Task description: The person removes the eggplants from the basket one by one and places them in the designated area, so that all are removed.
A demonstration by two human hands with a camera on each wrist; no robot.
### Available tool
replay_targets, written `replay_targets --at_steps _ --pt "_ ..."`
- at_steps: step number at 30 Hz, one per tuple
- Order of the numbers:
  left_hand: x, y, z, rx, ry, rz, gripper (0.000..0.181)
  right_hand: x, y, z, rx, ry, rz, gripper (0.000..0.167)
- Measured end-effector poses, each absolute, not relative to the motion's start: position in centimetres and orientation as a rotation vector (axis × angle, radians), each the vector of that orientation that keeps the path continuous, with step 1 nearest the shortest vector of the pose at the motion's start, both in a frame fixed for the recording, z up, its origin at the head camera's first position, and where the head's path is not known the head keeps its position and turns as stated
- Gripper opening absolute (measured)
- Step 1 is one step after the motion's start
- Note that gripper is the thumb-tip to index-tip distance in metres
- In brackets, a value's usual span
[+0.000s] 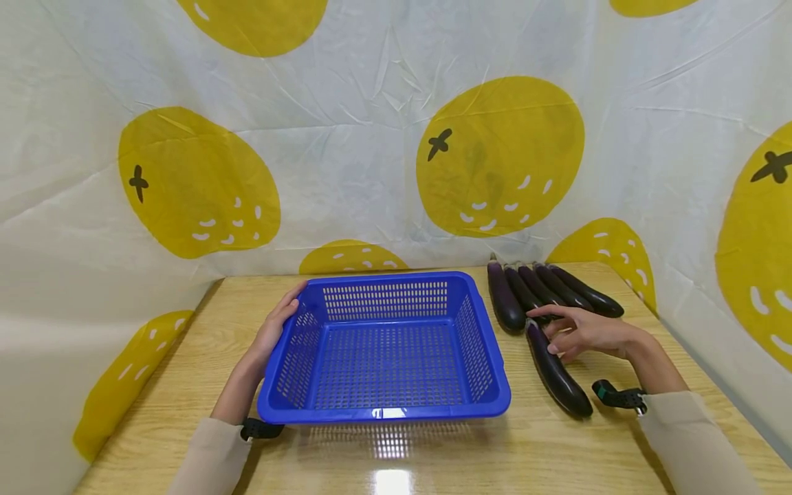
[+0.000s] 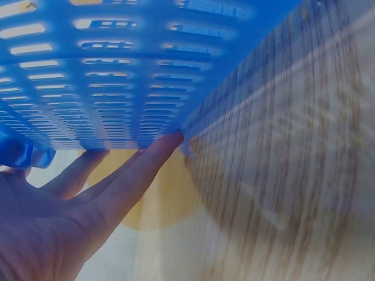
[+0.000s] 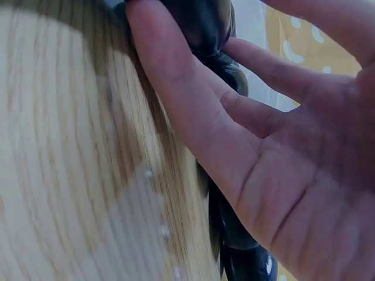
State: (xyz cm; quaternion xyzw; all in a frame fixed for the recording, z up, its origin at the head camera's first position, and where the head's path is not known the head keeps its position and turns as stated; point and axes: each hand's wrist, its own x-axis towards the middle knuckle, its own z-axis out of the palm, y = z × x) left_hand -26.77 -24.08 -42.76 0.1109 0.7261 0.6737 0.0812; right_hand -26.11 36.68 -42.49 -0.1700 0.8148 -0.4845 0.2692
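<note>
A blue plastic basket point(image 1: 386, 414) with slotted walls stands on the wooden table, nothing inside it. My left hand point(image 1: 276, 326) rests along its left side; in the left wrist view, straight fingers point(image 2: 137, 175) lie against the outer wall. On the right, a dark purple eggplant point(image 1: 559, 381) lies slanting toward the front. Over its stem end hovers my right hand point(image 1: 584, 331), fingers spread around it, thumb near its right side. Behind lie several more eggplants point(image 1: 509, 302) side by side. The right wrist view shows fingers point(image 3: 170, 76) beside dark glossy eggplant skin.
A white cloth point(image 1: 353, 185) printed with yellow fruit hangs behind the table and along its sides. The pale wooden tabletop point(image 1: 445, 460) shows between the basket and the eggplants and in front of them. Each wrist wears a black band point(image 1: 619, 397).
</note>
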Motion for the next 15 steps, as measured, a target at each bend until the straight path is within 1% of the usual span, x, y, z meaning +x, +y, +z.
replay_targets --at_steps 15 --pt "-26.69 -24.07 -42.67 0.333 2.182 1.996 0.056 -26.28 36.63 -42.68 -0.456 2.177 -1.289 0.076"
